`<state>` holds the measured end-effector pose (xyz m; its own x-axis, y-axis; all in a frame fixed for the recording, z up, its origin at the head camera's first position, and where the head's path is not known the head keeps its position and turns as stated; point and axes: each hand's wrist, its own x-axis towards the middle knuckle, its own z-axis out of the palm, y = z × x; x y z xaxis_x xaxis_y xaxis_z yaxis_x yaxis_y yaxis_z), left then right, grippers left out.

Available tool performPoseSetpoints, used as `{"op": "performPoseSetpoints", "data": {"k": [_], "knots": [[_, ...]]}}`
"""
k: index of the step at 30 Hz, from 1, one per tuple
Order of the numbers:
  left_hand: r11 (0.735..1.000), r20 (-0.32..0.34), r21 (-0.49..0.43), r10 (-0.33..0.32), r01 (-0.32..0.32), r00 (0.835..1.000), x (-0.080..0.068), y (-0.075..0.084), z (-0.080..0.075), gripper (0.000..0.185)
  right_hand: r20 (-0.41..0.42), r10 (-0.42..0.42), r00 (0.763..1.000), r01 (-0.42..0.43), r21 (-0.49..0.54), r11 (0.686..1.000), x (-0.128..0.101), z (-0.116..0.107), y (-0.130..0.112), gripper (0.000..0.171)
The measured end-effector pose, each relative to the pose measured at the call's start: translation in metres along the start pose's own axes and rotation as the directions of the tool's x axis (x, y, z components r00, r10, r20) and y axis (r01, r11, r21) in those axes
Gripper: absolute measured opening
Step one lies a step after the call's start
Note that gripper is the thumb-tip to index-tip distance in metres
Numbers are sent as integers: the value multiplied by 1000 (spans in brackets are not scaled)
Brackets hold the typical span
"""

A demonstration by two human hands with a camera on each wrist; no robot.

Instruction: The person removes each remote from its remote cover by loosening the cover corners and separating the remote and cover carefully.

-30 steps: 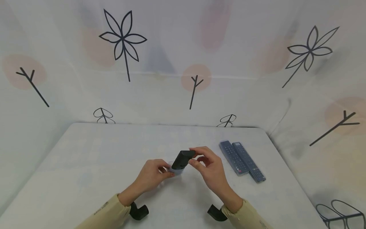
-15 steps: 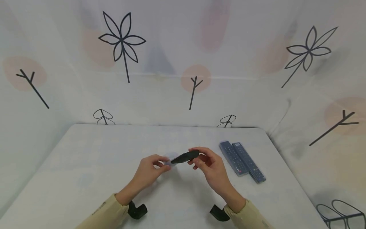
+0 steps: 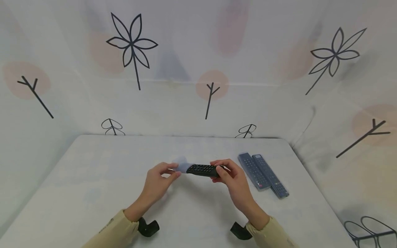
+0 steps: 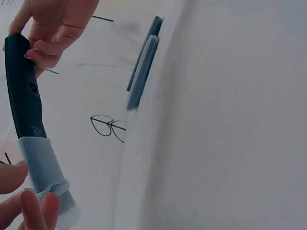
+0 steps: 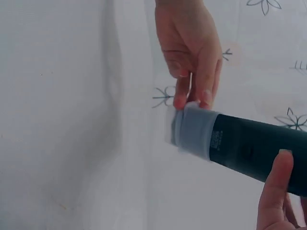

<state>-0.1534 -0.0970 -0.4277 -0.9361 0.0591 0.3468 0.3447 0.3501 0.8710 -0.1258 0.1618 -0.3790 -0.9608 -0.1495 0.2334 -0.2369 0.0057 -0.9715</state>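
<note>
Above the middle of the table [image 3: 93,193] we hold a black remote [image 3: 203,170] level between both hands, buttons up. Our right hand [image 3: 231,179] grips its right end, fingers curled under and thumb on the near edge; in the right wrist view the thumb [image 5: 276,191] lies against the dark body. Our left hand [image 3: 158,181] pinches the loose end of a translucent sleeve [image 3: 181,167] between thumb and fingertips. Judging from the left wrist view, the sleeve [image 4: 45,175] covers only the left end of the remote [image 4: 24,91], so the covering appears just begun: most of the body is bare, and the sleeve would have to be drawn along nearly its whole length. Near the table's right edge lie two covered remotes [image 3: 263,170], side by side and touching, which we take as finished pieces. Behind stands a printed backdrop [image 3: 198,62].
</note>
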Motion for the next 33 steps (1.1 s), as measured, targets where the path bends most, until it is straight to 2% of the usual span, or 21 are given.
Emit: {"op": "performPoseSetpoints", "data": {"k": [5,10,13,17,20,23,26,33], "knots": [[1000,-66,-20,16,-17,998,1,1,-3,27,-8,129,992,-129,-4,992,1,-3,0,27],[1000,-100,-26,4,-6,995,3,0,-6,27,36,278,960,-278,-6,961,3,-6,2,34],[1000,-113,-26,10,-13,993,3,0,-6,27,121,335,935,-334,-23,942,3,-8,6,38],[999,-120,-36,13,-17,993,3,2,-7,26,274,388,880,-393,-40,919,4,-11,10,45],[999,-124,-43,13,-19,992,4,3,-7,22,343,402,849,-412,-48,910,3,-14,11,48],[999,-125,-52,6,-13,992,5,3,-8,16,359,403,842,-406,-72,911,2,-16,11,51],[998,-118,-56,-29,23,993,5,2,-8,14,355,402,844,-394,-99,914,0,-17,12,51],[989,-78,-45,-141,138,987,4,1,-7,31,345,397,851,-366,-153,918,-4,-18,15,53]]}}
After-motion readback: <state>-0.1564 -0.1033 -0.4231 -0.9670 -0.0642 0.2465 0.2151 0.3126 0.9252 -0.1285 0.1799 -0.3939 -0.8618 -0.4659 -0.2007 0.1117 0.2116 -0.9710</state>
